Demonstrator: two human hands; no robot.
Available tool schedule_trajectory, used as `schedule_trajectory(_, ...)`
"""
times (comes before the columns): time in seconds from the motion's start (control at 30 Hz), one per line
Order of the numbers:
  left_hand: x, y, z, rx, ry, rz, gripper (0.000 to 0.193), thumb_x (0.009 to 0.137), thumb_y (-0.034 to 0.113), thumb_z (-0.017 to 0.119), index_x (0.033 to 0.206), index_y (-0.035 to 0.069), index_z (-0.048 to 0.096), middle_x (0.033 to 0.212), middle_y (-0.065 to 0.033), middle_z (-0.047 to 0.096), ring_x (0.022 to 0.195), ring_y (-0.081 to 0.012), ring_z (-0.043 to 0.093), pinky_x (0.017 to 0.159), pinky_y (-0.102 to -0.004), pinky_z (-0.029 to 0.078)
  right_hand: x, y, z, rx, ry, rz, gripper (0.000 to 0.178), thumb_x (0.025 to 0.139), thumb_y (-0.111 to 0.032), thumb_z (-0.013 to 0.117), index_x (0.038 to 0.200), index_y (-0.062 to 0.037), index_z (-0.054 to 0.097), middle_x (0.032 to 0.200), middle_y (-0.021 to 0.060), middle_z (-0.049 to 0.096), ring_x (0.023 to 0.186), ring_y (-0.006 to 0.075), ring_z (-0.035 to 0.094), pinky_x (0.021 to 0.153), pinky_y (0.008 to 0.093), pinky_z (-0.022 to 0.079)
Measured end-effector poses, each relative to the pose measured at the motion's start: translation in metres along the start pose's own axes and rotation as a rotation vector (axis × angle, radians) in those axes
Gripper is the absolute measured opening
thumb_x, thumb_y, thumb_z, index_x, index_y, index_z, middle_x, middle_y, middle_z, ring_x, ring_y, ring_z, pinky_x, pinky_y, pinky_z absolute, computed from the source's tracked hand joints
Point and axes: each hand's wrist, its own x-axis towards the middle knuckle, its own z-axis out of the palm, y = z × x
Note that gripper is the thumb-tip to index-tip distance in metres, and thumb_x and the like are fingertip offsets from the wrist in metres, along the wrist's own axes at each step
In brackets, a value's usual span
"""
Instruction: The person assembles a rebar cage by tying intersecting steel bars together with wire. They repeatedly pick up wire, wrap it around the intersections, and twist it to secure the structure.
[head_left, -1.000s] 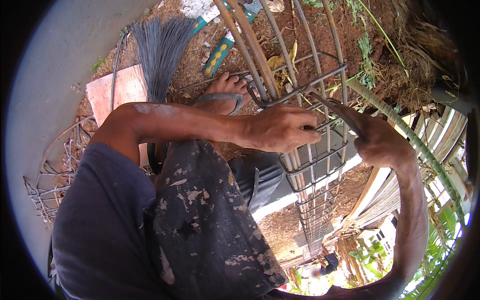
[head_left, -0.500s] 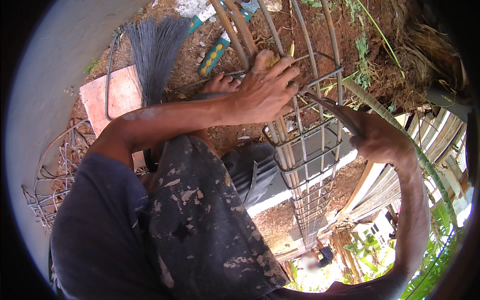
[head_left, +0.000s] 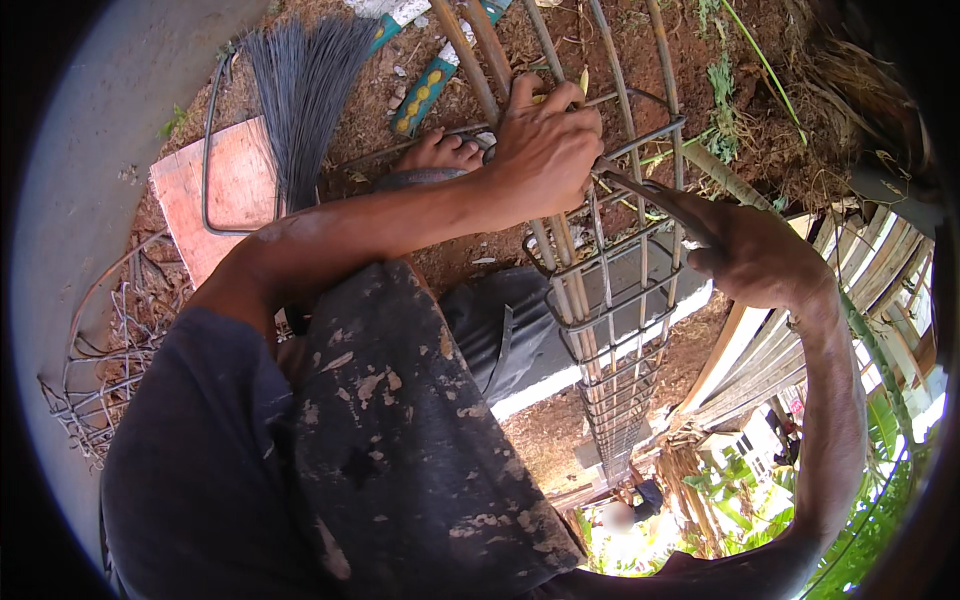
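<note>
Right hand point(head_left: 768, 262) grips a dark tool point(head_left: 678, 212) — left hand point(head_left: 548, 150) curls over rebar cage point(head_left: 574, 293), hold unclear.

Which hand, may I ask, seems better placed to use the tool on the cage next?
Probably the right hand: it holds the tool, tip at the steel cage, where the left hand curls over bars.

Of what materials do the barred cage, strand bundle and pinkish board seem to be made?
Cage: probably steel, dull, with rust-brown bars. Strand bundle: likely wire, matte dark grey, thin, nearly straight strands. Board: perhaps plywood, faded, from its patchy pink face.
</note>
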Motion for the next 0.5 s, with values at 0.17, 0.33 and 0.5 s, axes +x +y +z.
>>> schedule_trajectory(0.17, 0.000, 0.001, 0.006, 0.021, 0.062, 0.011, 0.010, 0.060, 0.014, 0.072, 0.069, 0.011, 0.073, 0.088, 0.0015, 0.065, 0.108, -0.0189, 0.051, 0.090, -0.0475, 0.025, 0.001, -0.006, -0.014, -0.060, 0.027, -0.042, 0.056, 0.095, -0.019, 0.057, 0.147, -0.0210, 0.038, 0.097, 0.0134, 0.068, 0.081, 0.0239, 0.067, 0.081, 0.0415, 0.053)
schedule_trajectory(0.33, 0.000, 0.001, 0.003, 0.009, 0.008, -0.002, 0.012, 0.061, 0.014, 0.072, 0.072, 0.010, 0.073, 0.093, 0.0009, 0.066, 0.110, -0.0194, 0.050, 0.091, -0.0491, 0.025, 0.011, 0.007, -0.027, -0.071, 0.006, -0.158, 0.040, 0.091, -0.014, 0.061, 0.130, -0.0096, 0.056, 0.079, 0.0118, 0.068, 0.067, 0.0210, 0.068, 0.067, 0.0387, 0.055)
schedule_trajectory(0.5, -0.005, 0.004, 0.002, 0.077, 0.079, 0.037, 0.049, 0.064, 0.016, 0.076, 0.112, 0.006, 0.069, 0.119, -0.0113, 0.059, 0.117, -0.0252, 0.047, 0.098, -0.0554, 0.024, 0.017, 0.009, -0.036, 0.104, -0.186, -0.079, 0.021, 0.096, -0.023, 0.059, 0.095, -0.0030, 0.064, 0.069, 0.0066, 0.066, 0.058, 0.0205, 0.066, 0.067, 0.0389, 0.057)
